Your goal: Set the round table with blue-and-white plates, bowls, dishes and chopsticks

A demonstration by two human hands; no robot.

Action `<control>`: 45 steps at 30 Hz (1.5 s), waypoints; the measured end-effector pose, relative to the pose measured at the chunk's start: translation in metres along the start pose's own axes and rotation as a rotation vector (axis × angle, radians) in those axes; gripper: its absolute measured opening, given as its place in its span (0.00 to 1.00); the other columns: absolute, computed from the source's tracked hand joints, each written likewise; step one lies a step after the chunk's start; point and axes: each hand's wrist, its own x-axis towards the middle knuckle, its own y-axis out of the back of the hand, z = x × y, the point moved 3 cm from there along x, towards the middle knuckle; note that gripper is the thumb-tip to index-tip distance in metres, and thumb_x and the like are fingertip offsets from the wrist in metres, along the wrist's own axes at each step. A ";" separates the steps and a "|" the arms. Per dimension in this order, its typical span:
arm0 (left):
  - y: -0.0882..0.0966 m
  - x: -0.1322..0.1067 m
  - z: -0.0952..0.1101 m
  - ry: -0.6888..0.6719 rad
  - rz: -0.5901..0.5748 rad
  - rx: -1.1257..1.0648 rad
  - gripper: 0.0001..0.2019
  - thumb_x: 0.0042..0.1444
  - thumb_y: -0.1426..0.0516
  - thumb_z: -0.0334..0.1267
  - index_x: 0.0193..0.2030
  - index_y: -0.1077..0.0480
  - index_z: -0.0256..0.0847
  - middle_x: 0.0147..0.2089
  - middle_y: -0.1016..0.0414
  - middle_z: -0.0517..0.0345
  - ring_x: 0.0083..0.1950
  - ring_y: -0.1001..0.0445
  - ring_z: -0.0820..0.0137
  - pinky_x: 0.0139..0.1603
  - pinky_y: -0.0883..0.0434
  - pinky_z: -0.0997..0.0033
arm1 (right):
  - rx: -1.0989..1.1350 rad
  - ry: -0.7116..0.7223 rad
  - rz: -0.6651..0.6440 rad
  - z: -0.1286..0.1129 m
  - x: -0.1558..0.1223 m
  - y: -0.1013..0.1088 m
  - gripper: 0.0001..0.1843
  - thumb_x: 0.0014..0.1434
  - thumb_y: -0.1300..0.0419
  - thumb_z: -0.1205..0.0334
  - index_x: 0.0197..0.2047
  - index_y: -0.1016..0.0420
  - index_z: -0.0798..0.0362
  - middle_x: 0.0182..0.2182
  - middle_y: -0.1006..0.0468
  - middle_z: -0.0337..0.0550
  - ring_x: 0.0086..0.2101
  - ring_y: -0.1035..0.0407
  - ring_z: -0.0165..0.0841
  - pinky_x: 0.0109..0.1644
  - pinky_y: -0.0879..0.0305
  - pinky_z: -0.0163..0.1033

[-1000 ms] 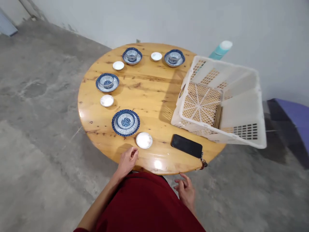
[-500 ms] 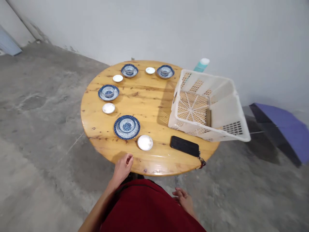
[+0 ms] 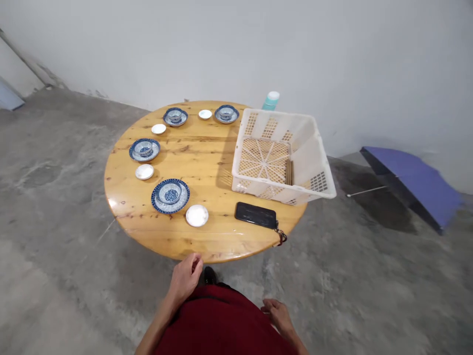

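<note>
A round wooden table (image 3: 207, 162) carries several blue-patterned bowls on saucers, the nearest (image 3: 170, 195) close to the front edge, with a small white dish (image 3: 197, 215) beside it. More small white dishes stand between the other settings. My left hand (image 3: 185, 277) hangs just off the table's near edge, fingers loosely curled, holding nothing. My right hand (image 3: 278, 314) is low by my red clothing, fingers relaxed and apart, empty.
A white plastic basket (image 3: 283, 158) with dark sticks inside overhangs the table's right side. A black phone (image 3: 255, 215) with a strap lies near the front edge. A teal bottle (image 3: 271, 100) stands behind the basket. A purple umbrella (image 3: 410, 180) lies on the concrete floor at right.
The view has pulled back from the table. My left hand came off the tabletop and now hangs below its edge. My right hand dropped lower beside my body.
</note>
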 end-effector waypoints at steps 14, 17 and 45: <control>-0.025 -0.036 0.002 0.054 -0.073 0.203 0.15 0.66 0.51 0.43 0.52 0.28 0.43 0.45 0.18 0.52 0.46 0.19 0.64 0.48 0.27 0.67 | 0.092 -0.121 -0.008 0.017 0.037 0.034 0.16 0.39 0.36 0.52 0.30 0.27 0.54 0.23 0.21 0.45 0.22 0.26 0.34 0.29 0.29 0.38; -0.025 -0.034 0.004 0.006 -0.102 0.231 0.14 0.66 0.50 0.41 0.52 0.28 0.43 0.48 0.18 0.50 0.49 0.20 0.62 0.50 0.27 0.66 | 0.098 -0.137 0.022 0.033 0.035 0.044 0.16 0.37 0.37 0.51 0.28 0.27 0.52 0.23 0.21 0.46 0.22 0.25 0.36 0.30 0.28 0.39; 0.201 -0.152 -0.246 0.203 0.368 0.031 0.17 0.66 0.51 0.47 0.50 0.26 0.43 0.46 0.16 0.50 0.44 0.18 0.63 0.46 0.23 0.64 | -0.505 0.722 0.210 -0.191 -0.089 -0.286 0.23 0.60 0.51 0.43 0.27 0.25 0.50 0.23 0.22 0.43 0.26 0.31 0.35 0.32 0.45 0.37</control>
